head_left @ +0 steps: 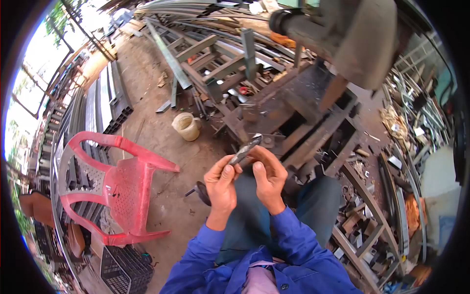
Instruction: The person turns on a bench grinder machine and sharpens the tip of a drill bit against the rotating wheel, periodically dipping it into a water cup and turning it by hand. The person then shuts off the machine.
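Pinching a drill bit (245, 150), both hands' fingers (228, 172) hover above cluttered workshop ground (164, 166).

Remotely, I look over an open-sided, metal-strewn workshop in bright daylight.
I see stained brown floor (169, 208), a red plastic armchair (129, 183) near a black lattice crate (125, 272), long grey metal sections (110, 95) stacked beyond, and a pale wall (440, 183) right.
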`<state>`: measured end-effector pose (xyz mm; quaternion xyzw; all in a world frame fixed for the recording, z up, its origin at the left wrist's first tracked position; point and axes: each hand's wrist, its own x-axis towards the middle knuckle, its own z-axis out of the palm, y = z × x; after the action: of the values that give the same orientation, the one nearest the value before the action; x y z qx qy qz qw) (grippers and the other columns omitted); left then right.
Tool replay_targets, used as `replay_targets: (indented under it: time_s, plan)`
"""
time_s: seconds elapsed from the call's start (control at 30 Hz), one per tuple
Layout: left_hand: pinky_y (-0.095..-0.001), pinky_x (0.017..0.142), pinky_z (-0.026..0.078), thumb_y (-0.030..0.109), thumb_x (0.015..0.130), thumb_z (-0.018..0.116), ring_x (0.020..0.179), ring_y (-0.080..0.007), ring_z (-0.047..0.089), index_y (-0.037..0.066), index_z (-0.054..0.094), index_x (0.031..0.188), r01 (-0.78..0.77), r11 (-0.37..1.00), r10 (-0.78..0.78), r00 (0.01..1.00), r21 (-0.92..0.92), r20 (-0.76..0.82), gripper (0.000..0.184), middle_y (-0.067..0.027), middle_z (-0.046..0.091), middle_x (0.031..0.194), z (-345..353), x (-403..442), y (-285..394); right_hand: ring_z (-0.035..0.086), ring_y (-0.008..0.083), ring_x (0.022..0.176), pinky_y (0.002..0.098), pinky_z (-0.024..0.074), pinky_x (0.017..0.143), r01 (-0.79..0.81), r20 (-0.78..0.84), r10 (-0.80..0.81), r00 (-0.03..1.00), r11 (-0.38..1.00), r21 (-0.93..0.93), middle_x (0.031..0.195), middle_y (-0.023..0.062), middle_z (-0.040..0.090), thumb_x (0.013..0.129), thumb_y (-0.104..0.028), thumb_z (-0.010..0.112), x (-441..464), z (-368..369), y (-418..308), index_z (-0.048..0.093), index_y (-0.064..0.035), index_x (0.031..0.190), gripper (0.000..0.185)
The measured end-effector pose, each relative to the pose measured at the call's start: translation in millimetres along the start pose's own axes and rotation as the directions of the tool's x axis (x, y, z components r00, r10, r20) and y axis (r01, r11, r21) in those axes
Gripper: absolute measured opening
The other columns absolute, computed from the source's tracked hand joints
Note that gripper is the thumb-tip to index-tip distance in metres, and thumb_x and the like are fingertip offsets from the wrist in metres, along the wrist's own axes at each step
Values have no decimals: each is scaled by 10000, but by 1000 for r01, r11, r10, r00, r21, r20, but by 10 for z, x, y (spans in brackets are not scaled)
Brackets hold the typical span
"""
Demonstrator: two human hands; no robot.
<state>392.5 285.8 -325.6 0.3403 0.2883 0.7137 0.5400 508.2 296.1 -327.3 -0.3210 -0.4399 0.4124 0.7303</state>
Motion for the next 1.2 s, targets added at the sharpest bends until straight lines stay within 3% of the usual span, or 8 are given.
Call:
replay_targets:
  time_s: [0.1,0.17,0.37,0.73,0.83,1.0,1.17,1.2]
  plan:
    - [-275,729,465,137,1020,702,842,-130,623,-38,696,1293,62,992,-72,993,108,90,324,-71,737,1000,457,-224,-376,702,189,1022,321,552,937,68,-173,-81,982,995,-75,1121,141,745,985,-76,722,-40,-438,-280,663,89,1286,348]
    - [-252,768,494,34,1023,638,869,-94,623,-79,681,1280,103,958,-151,974,267,167,283,-62,742,1052,754,-299,-525,701,182,994,303,552,912,92,-258,-104,960,994,-61,1084,124,739,955,-64,764,66,-690,-411,664,104,1242,347]
    - [-258,801,547,-5,1022,626,914,-82,629,-66,635,1309,-141,880,-81,896,454,436,293,-68,738,1045,1263,-193,-950,718,161,974,291,577,889,146,-228,-130,965,988,57,1058,132,752,971,-17,748,456,-1219,-569,652,106,1266,333]
    - [-283,809,527,-3,1024,612,915,-113,616,-64,659,1211,-66,891,-153,887,448,435,201,-98,697,1002,1408,31,-1302,700,139,818,246,561,716,172,-105,-190,976,971,-163,978,106,741,997,-45,722,842,-1627,-395,677,85,1265,302]
    - [-289,786,521,-6,1006,641,883,-134,625,-65,669,1141,-118,868,-123,890,482,439,150,-104,685,978,1408,39,-1317,664,124,734,237,535,649,129,-88,-130,988,991,-17,948,99,716,1018,-67,699,885,-1600,-413,673,87,1274,300]
    - [-273,738,521,13,1002,668,812,-124,632,-62,688,1088,-140,838,-135,883,528,450,116,-94,685,973,1264,34,-1355,615,110,652,238,485,561,82,-75,-85,994,996,-37,929,94,693,1034,-84,678,991,-1603,-432,669,89,1286,306]
    - [-264,757,534,57,1016,680,831,-106,646,-32,635,1263,-162,879,-15,931,448,365,266,-67,687,1054,1331,136,-1168,599,99,634,235,457,538,83,-50,-88,995,992,-95,893,83,684,1036,-106,683,1084,-1558,-463,689,86,1267,300]
    - [-277,776,541,39,1004,677,932,-146,669,-19,580,1384,-215,864,3,907,456,421,396,-109,680,1193,1293,191,-1164,599,99,634,235,457,538,79,-50,-84,995,992,-99,893,83,684,1036,-106,683,1087,-1554,-480,689,86,1267,300]
